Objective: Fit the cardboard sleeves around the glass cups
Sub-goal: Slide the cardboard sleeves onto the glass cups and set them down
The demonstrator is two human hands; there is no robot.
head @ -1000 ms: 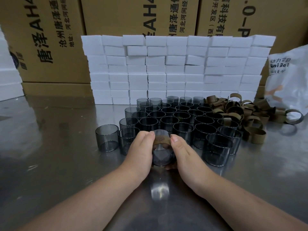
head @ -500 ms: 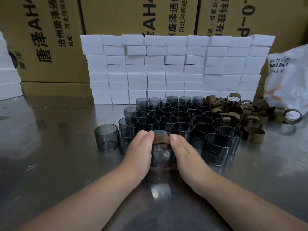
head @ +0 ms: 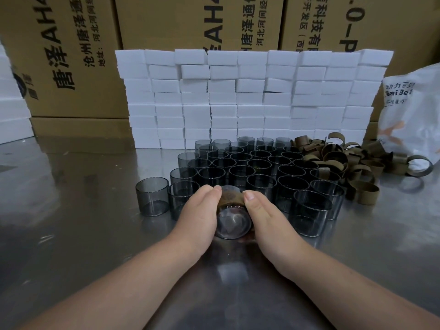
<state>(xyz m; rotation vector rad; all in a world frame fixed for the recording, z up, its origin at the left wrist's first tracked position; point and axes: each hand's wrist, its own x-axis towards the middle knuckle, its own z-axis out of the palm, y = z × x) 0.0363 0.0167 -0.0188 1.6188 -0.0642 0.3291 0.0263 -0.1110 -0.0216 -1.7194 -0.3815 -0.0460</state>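
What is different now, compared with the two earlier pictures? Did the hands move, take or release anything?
Almost nothing changed. The left hand and right hand still grip the same glass cup, with the cardboard sleeve around its far part; the cup seems tipped slightly more toward the camera. Nothing was taken or let go. The other cups, loose sleeves and white blocks stayed in place.

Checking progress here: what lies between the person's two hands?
In the head view, a glass cup wearing a cardboard sleeve lies between the left hand and right hand.
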